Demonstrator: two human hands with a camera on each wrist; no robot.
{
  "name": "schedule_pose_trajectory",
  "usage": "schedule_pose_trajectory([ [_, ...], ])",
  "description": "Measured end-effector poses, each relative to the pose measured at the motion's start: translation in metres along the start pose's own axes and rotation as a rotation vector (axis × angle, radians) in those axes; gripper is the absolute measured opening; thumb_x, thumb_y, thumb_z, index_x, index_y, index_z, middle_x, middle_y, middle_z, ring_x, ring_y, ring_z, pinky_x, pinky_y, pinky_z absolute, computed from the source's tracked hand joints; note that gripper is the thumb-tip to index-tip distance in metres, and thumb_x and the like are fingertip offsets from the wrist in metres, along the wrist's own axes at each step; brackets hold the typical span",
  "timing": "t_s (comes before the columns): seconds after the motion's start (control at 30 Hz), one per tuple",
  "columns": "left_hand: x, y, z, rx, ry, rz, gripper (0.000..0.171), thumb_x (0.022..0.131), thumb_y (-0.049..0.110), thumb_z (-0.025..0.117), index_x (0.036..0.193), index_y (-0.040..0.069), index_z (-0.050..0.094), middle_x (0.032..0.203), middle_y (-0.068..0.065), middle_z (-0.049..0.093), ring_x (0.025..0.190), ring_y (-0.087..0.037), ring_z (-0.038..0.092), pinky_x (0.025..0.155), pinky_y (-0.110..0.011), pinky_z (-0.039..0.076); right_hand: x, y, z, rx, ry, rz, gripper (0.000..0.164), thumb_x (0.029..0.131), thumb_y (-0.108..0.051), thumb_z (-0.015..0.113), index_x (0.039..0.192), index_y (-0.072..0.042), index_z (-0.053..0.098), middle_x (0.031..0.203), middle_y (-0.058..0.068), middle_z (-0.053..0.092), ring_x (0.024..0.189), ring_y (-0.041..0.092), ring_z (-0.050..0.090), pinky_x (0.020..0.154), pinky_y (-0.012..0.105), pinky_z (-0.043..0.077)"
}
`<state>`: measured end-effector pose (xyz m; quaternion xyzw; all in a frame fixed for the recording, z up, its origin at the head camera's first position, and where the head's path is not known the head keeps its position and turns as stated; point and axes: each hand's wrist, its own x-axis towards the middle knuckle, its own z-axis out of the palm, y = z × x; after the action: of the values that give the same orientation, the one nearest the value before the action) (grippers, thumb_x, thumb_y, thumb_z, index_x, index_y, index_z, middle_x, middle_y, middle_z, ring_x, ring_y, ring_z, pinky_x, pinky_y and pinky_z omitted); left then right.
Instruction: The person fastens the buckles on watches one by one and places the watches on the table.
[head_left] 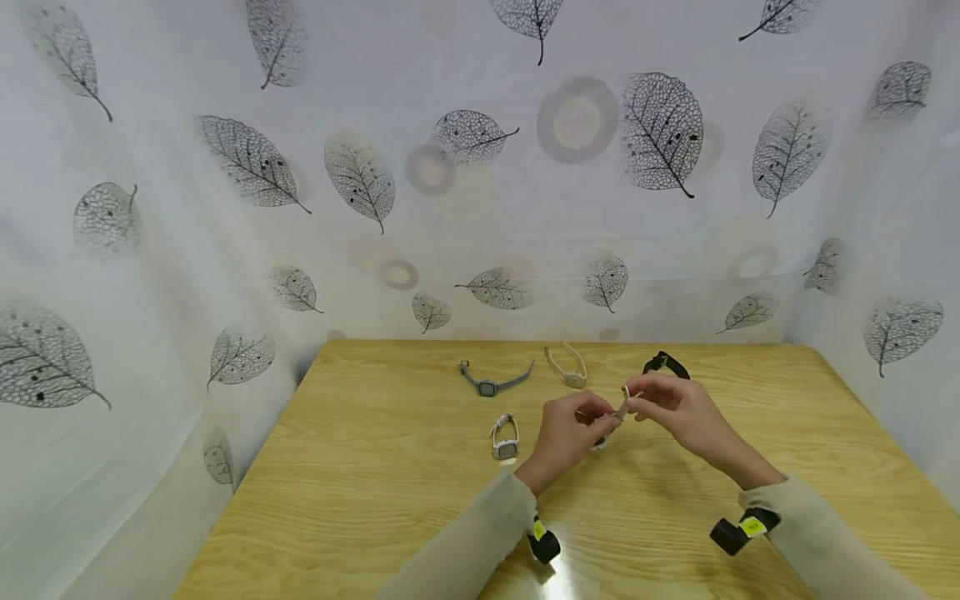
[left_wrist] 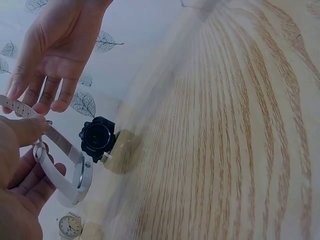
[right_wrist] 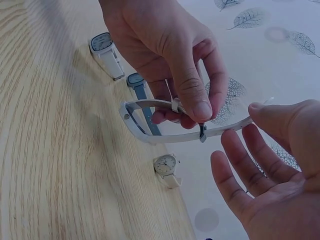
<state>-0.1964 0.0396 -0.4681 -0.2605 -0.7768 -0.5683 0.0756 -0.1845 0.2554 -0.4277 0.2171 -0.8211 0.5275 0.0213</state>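
Observation:
Both hands hold one white wristwatch [right_wrist: 165, 137] above the tabletop, its strap looped and the strap end drawn through the metal buckle [right_wrist: 202, 131]. The left hand [head_left: 566, 433] pinches the strap near the buckle between thumb and fingers. Pinched by the right hand [head_left: 682, 408] is the strap's free end, a row of holes showing along it; its other fingers spread loosely below. In the left wrist view the watch case [left_wrist: 82, 180] hangs edge-on, so its dial is mostly hidden. Just behind the right hand lies a black watch [left_wrist: 97, 137].
On the wooden table [head_left: 375, 467] lie a grey watch [head_left: 487, 388], laid out unfastened, a cream watch [head_left: 575, 381] with a round dial, and a white watch [head_left: 506, 449] with a squarish dial, its strap looped. A leaf-print curtain [head_left: 480, 217] encloses the back and sides.

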Motion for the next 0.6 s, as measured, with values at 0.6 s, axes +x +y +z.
schedule_pose_trajectory([
  [0.6,0.0000,-0.0004,0.0006,0.113,0.006,0.139,0.005,0.093,0.011,0.078,0.096,0.008,0.080,0.091,-0.001,0.077,0.072,0.003,0.066,0.067,-0.011,0.054,-0.0023,0.0023,0.0002,0.055,0.005,0.012,0.022,0.103,-0.011,0.064,0.123,-0.003,0.067,0.114,0.005,0.070,0.090,0.017,0.072,0.081,0.033,0.061],
])
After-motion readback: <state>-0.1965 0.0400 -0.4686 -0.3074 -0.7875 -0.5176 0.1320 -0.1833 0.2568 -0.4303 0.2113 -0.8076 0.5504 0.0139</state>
